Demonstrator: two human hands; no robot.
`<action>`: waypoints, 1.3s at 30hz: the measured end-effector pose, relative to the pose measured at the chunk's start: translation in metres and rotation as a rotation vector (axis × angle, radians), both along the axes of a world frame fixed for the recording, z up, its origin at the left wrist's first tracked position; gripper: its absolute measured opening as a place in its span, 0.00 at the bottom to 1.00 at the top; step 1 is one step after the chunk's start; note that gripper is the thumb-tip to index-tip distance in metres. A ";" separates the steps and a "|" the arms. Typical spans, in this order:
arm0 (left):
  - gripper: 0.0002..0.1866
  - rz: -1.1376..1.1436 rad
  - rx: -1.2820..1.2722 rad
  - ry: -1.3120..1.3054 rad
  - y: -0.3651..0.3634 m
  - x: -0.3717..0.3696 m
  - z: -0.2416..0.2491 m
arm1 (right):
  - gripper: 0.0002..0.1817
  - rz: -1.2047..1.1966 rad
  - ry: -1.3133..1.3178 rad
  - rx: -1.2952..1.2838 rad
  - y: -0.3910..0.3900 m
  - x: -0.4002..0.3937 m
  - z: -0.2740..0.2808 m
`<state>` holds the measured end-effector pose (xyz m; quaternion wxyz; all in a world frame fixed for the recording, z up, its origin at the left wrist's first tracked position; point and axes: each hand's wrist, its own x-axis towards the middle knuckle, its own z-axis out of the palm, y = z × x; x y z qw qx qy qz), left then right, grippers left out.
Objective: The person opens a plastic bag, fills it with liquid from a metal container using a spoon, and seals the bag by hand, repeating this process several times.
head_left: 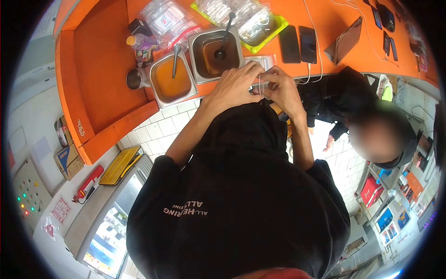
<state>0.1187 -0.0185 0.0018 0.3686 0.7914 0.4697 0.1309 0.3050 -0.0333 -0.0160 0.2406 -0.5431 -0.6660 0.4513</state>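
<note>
Both hands meet in front of my chest, at the counter's near edge. My left hand (238,84) and my right hand (282,92) pinch a small clear plastic piece (260,87) between their fingertips. Its exact kind is hard to make out, since the fingers cover much of it. Just beyond the hands lies a flat pale item (265,60), partly hidden. Left of them stands a metal pan of dark brown sauce (204,58) with a black ladle (227,35) in it. Beside that pan is another with orange sauce (169,88) and a grey spoon (175,60).
A green tray (274,37) with clear packets sits behind the pans. Plastic bags (165,21), a bottle (134,41) and a metal cup (135,79) are at the left. Two phones (307,44) and a tablet (346,42) lie rightward. A person (344,95) in black is close on my right.
</note>
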 end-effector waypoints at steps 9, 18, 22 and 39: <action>0.22 0.579 -0.322 -0.715 -0.031 -0.051 -0.032 | 0.26 -0.167 0.113 0.379 0.116 -0.019 -0.034; 0.20 0.909 -0.808 -0.879 -0.075 -0.072 -0.040 | 0.20 0.255 0.045 0.182 0.189 -0.090 -0.067; 0.19 1.007 -0.758 -1.019 -0.068 -0.064 -0.060 | 0.07 0.450 -0.040 0.214 0.184 -0.085 -0.053; 0.17 0.839 -0.169 -0.630 -0.045 -0.067 -0.063 | 0.13 0.530 -0.588 0.654 0.131 -0.050 -0.007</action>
